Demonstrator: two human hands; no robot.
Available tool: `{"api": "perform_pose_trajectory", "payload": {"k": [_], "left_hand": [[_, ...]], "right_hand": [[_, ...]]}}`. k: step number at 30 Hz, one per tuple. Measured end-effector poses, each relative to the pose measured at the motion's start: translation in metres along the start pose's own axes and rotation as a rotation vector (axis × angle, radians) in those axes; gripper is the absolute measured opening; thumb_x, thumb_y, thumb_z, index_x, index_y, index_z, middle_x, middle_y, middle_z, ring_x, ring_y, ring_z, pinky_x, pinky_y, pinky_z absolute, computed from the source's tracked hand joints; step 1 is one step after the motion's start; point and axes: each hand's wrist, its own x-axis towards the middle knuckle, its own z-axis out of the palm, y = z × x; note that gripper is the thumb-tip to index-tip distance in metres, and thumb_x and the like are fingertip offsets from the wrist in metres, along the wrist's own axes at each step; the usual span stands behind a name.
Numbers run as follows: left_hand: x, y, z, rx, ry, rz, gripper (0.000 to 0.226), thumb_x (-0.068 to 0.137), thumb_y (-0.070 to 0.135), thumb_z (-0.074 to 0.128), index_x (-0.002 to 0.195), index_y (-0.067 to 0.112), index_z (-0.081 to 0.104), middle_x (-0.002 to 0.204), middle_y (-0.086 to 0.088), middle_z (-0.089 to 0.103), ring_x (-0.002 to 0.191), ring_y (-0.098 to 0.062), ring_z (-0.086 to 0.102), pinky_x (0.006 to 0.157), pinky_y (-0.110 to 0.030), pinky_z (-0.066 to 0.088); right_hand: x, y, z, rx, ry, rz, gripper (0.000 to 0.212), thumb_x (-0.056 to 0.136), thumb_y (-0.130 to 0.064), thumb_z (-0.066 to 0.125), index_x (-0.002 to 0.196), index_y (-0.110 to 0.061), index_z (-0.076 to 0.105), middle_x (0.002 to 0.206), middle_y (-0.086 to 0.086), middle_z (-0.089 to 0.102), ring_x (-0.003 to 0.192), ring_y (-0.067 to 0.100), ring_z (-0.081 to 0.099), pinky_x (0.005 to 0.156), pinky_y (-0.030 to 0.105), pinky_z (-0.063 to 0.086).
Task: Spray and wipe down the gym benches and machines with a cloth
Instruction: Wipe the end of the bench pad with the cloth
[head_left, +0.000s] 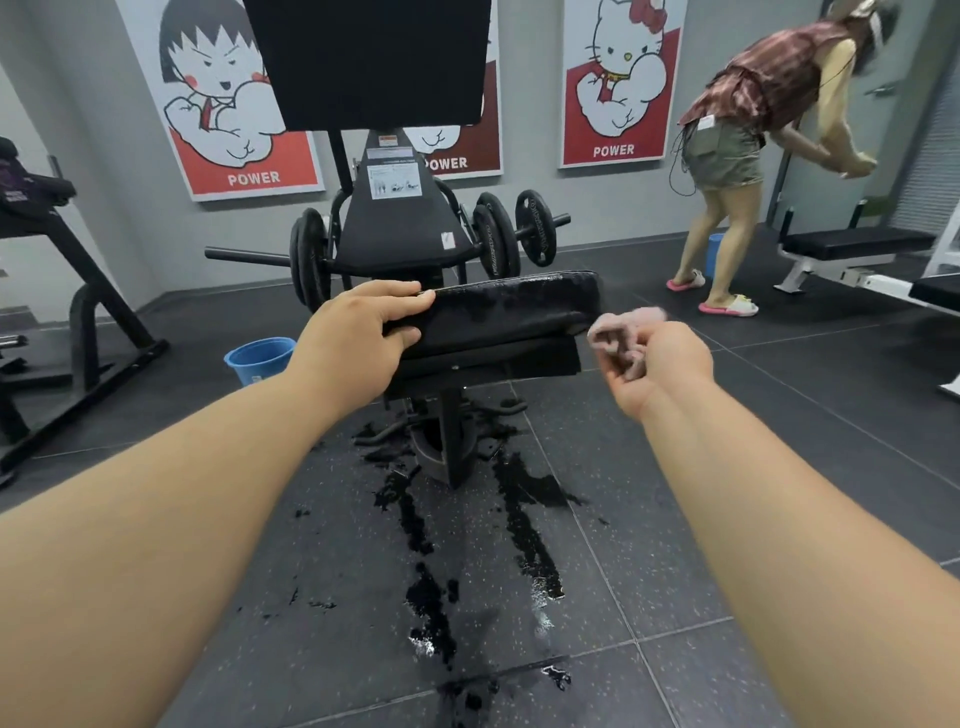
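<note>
Just right of the glistening black pad (511, 306), the cloth (618, 332) is bunched in the right hand (657, 366). The left hand (363, 332) grips the pad's left edge. Below the pad, a puddle (524, 499) on the floor could cause a slip. The cloth is blurred, and the pad's underside is hidden.

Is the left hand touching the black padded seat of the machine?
Touching. The head view shows the left hand gripping one end of the black padded seat, thumb on its top edge, fingers curled against its side.
</note>
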Motion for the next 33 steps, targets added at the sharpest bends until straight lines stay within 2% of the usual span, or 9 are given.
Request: {"api": "perform_pose_trajectory", "payload": {"k": [2,5,9,15,20,23,25,28,33], "left_hand": [[0.001,0.003,-0.001,0.034,-0.011,-0.002,0.043,0.094,0.015,0.062,0.134,0.031,0.059,0.141,0.016,0.052,0.134,-0.009,0.043,0.108,-0.019,0.027],[-0.002,0.009,-0.002,0.067,-0.038,-0.020,0.046,0.096,0.014,0.058,0.138,0.031,0.054,0.147,0.014,0.047,0.139,-0.014,0.038,0.117,-0.029,0.025],[-0.006,0.004,-0.004,-0.049,-0.063,-0.008,0.051,0.096,-0.003,0.045,0.138,0.024,0.056,0.148,0.010,0.046,0.143,-0.009,0.031,0.121,-0.028,0.017],[-0.010,0.001,0.003,-0.339,0.066,-0.130,0.068,0.087,-0.013,0.037,0.120,0.040,0.064,0.148,0.001,0.046,0.142,-0.009,0.030,0.121,-0.027,0.016],[0.000,-0.011,0.003,-0.589,0.177,-0.353,0.058,0.091,-0.004,0.044,0.122,0.041,0.063,0.135,-0.005,0.060,0.129,-0.034,0.050,0.107,-0.045,0.044],[-0.003,-0.022,0.005,-0.665,0.139,-0.397,0.042,0.099,0.005,0.049,0.130,0.030,0.061,0.127,0.007,0.063,0.117,-0.014,0.058,0.082,-0.010,0.045],[-0.005,-0.030,0.006,-0.662,0.111,-0.374,0.038,0.100,0.009,0.051,0.130,0.030,0.062,0.127,0.007,0.063,0.116,-0.010,0.057,0.088,-0.011,0.044],[-0.004,-0.036,0.005,-0.708,0.071,-0.363,0.039,0.100,0.009,0.051,0.127,0.034,0.062,0.129,0.005,0.063,0.119,-0.013,0.057,0.104,-0.025,0.043],[-0.004,-0.036,-0.002,-0.886,0.032,-0.413,0.049,0.099,-0.006,0.043,0.128,0.029,0.060,0.114,0.014,0.066,0.098,-0.009,0.059,0.081,-0.015,0.047]], "right_hand": [[0.003,0.004,-0.006,-0.230,0.053,-0.161,0.020,0.098,-0.007,0.037,0.104,0.003,0.054,0.076,0.013,0.057,0.048,0.016,0.060,0.051,0.022,0.051],[-0.004,0.019,0.003,-0.617,0.114,-0.463,0.054,0.085,0.000,0.050,0.138,-0.007,0.044,0.117,0.017,0.061,0.086,0.026,0.067,0.071,0.033,0.056],[-0.033,0.032,0.029,-0.913,0.065,-0.643,0.078,0.086,0.011,0.035,0.154,-0.026,0.025,0.162,-0.003,0.022,0.146,0.023,0.025,0.115,0.029,0.023],[-0.066,0.116,0.055,-1.095,-0.151,-0.954,0.074,0.085,0.014,0.036,0.151,-0.018,0.032,0.161,-0.004,0.018,0.150,0.011,0.002,0.102,-0.001,-0.006],[-0.057,0.104,0.033,-1.188,-0.328,-1.072,0.068,0.087,0.014,0.039,0.148,-0.016,0.039,0.157,-0.003,0.029,0.148,0.013,0.015,0.105,-0.002,-0.002],[-0.047,0.058,0.016,-0.997,0.001,-0.942,0.071,0.086,0.013,0.038,0.150,-0.019,0.038,0.157,0.001,0.033,0.146,0.016,0.026,0.109,0.008,0.008],[-0.041,0.049,0.022,-0.982,0.143,-0.872,0.072,0.089,0.011,0.035,0.154,-0.019,0.026,0.161,0.001,0.023,0.149,0.017,0.017,0.114,0.018,0.007],[-0.045,0.081,0.045,-1.097,0.065,-0.928,0.077,0.087,0.015,0.035,0.155,-0.016,0.018,0.163,0.001,0.011,0.150,0.013,0.004,0.106,0.005,-0.011],[-0.074,0.141,0.068,-1.158,-0.253,-1.078,0.072,0.084,0.016,0.037,0.151,-0.009,0.027,0.162,0.005,0.013,0.149,0.011,-0.002,0.108,0.004,-0.011]]}}
